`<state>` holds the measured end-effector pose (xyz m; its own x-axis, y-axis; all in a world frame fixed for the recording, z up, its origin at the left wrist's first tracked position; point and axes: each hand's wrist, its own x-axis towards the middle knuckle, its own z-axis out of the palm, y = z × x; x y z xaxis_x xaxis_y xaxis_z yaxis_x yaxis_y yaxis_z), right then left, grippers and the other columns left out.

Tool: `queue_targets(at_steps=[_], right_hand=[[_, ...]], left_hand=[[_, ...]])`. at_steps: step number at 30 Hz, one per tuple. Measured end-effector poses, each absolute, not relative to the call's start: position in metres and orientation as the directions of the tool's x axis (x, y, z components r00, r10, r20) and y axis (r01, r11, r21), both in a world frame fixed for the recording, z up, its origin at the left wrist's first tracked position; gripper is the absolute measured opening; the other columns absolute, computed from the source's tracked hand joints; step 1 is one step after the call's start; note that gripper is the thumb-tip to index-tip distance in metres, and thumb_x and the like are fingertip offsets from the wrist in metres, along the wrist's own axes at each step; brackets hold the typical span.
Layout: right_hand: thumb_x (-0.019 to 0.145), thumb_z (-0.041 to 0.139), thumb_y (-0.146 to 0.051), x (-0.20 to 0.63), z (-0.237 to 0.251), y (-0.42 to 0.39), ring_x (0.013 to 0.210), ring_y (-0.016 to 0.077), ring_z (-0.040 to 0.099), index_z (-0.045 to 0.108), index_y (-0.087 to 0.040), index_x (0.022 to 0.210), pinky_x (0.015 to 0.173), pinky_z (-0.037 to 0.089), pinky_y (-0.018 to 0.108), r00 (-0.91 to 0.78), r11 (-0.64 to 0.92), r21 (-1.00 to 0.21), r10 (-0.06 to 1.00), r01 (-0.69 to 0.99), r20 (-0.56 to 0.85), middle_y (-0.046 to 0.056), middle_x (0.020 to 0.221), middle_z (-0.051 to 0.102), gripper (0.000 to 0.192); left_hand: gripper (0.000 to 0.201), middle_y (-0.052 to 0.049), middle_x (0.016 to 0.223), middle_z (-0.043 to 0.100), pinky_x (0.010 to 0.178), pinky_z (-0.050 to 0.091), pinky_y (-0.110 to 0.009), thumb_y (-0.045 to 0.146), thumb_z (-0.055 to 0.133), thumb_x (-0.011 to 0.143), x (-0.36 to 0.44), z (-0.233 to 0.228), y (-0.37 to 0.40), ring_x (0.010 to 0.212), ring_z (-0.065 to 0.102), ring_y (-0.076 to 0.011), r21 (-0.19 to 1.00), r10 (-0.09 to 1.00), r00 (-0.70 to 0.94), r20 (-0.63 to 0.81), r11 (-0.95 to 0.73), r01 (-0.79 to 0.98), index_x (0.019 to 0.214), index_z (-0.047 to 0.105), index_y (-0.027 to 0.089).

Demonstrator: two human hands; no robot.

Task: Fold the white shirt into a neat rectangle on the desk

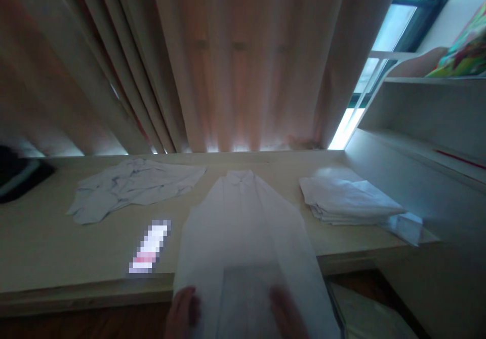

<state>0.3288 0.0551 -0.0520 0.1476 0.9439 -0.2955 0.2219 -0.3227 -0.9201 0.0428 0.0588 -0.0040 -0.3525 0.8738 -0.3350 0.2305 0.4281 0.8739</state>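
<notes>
Two hands sit at the bottom edge of the view, both on the near hem of a white shirt (246,227) that lies flat along the desk (56,258) with its collar pointing away toward the curtain (235,60). The left hand (184,313) has its fingers curled over the left corner of the hem, pinching cloth; the right hand (286,316) is blurred and partly cut off, resting on the right side of the hem, and whether it grips or merely presses I cannot tell. The shirt's lower part hangs just past the desk's front edge. It looks thin, light and limp, likely to sag and crease wherever it is unsupported, so the hem corners or side seams seem the sensible places to take it, with both hands spread apart. Left of the shirt lies a pixelated small object (150,248), and beyond that a crumpled pale shirt (129,187). To the right sits a stack of folded white garments (349,199), beside a white shelf unit (417,121).
</notes>
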Motion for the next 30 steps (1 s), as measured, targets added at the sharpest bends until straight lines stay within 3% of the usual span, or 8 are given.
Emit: queue_targets(at_steps=[4, 8, 13, 16, 19, 23, 26, 30], right_hand=[[0.066, 0.055, -0.064, 0.326, -0.044, 0.056, 0.082, 0.0223, 0.062, 0.054, -0.025, 0.108, 0.067, 0.052, 0.036, 0.068, -0.437, -0.896, 0.899, 0.08, -0.432, 0.005, 0.087, 0.062, 0.058], [0.06, 0.057, -0.065, 0.325, -0.047, 0.054, 0.062, 0.016, 0.058, 0.046, -0.023, 0.111, 0.05, 0.046, 0.029, -0.054, -0.571, -0.821, 0.821, -0.02, -0.569, 0.001, 0.076, 0.057, 0.067], [0.065, 0.053, -0.06, 0.339, -0.036, 0.08, 0.06, 0.0135, 0.055, 0.045, -0.024, 0.106, 0.049, 0.045, 0.027, 0.009, -0.502, -0.864, 0.865, -0.04, -0.502, 0.0, 0.08, 0.056, 0.056], [0.073, 0.046, -0.057, 0.346, -0.027, 0.087, 0.06, 0.014, 0.056, 0.048, -0.025, 0.104, 0.052, 0.046, 0.029, 0.06, -0.45, -0.889, 0.893, 0.082, -0.446, 0.0, 0.078, 0.058, 0.045], [0.073, 0.049, -0.051, 0.353, -0.021, 0.085, 0.067, 0.0164, 0.059, 0.051, -0.024, 0.102, 0.063, 0.049, 0.033, 0.062, -0.418, -0.885, 0.908, 0.203, -0.415, 0.002, 0.081, 0.06, 0.04], [0.072, 0.047, -0.052, 0.39, -0.011, 0.1, 0.092, 0.0227, 0.059, 0.052, -0.02, 0.105, 0.083, 0.047, 0.037, 0.259, -0.298, -0.846, 0.945, 0.442, -0.198, 0.011, 0.103, 0.06, 0.046], [0.071, 0.042, -0.057, 0.435, -0.012, 0.122, 0.096, 0.0265, 0.058, 0.051, -0.016, 0.106, 0.086, 0.045, 0.04, 0.379, -0.339, -0.739, 0.917, 0.583, -0.123, 0.015, 0.106, 0.059, 0.054], [0.069, 0.041, -0.061, 0.478, -0.032, 0.133, 0.095, 0.0297, 0.06, 0.054, -0.013, 0.101, 0.085, 0.046, 0.042, 0.416, -0.454, -0.63, 0.882, 0.63, -0.22, 0.016, 0.099, 0.063, 0.059]], left_hand=[[0.046, -0.004, 0.067, 0.064, 0.055, 0.053, -0.035, 0.062, 0.045, 0.07, 0.062, -0.005, 0.07, 0.064, 0.063, -0.0209, 0.854, 0.892, -0.239, -0.383, 0.44, 0.276, 0.085, 0.059, 0.022], [0.044, -0.005, 0.071, 0.065, 0.049, 0.05, -0.032, 0.059, 0.042, 0.072, 0.05, -0.011, 0.077, 0.058, 0.061, -0.0184, 0.758, 0.824, -0.177, -0.539, 0.566, 0.325, 0.089, 0.057, 0.021], [0.046, -0.008, 0.083, 0.065, 0.044, 0.047, -0.028, 0.056, 0.028, 0.081, 0.056, 0.002, 0.099, 0.057, 0.06, -0.0153, 0.812, 0.863, -0.164, -0.478, 0.505, 0.291, 0.099, 0.052, 0.021], [0.048, -0.006, 0.077, 0.065, 0.043, 0.046, -0.027, 0.058, 0.03, 0.08, 0.069, 0.001, 0.091, 0.053, 0.059, -0.0149, 0.8, 0.85, -0.135, -0.509, 0.525, 0.291, 0.101, 0.051, 0.02], [0.049, -0.005, 0.073, 0.064, 0.044, 0.045, -0.028, 0.06, 0.033, 0.078, 0.055, 0.0, 0.073, 0.052, 0.057, -0.0149, 0.777, 0.827, -0.236, -0.51, 0.561, 0.285, 0.095, 0.053, 0.019], [0.049, -0.006, 0.083, 0.065, 0.059, 0.05, -0.03, 0.061, 0.035, 0.077, 0.005, 0.013, 0.068, 0.069, 0.061, -0.0176, 0.808, 0.822, -0.438, -0.365, 0.513, 0.289, 0.088, 0.055, 0.018], [0.045, -0.009, 0.092, 0.067, 0.073, 0.05, -0.033, 0.055, 0.036, 0.08, -0.02, 0.018, 0.077, 0.084, 0.062, -0.0211, 0.718, 0.805, -0.498, -0.322, 0.551, 0.426, 0.092, 0.057, 0.017], [0.044, -0.012, 0.083, 0.069, 0.071, 0.05, -0.033, 0.051, 0.041, 0.08, -0.015, 0.005, 0.083, 0.079, 0.064, -0.0229, 0.613, 0.782, -0.508, -0.362, 0.61, 0.503, 0.088, 0.06, 0.013]])
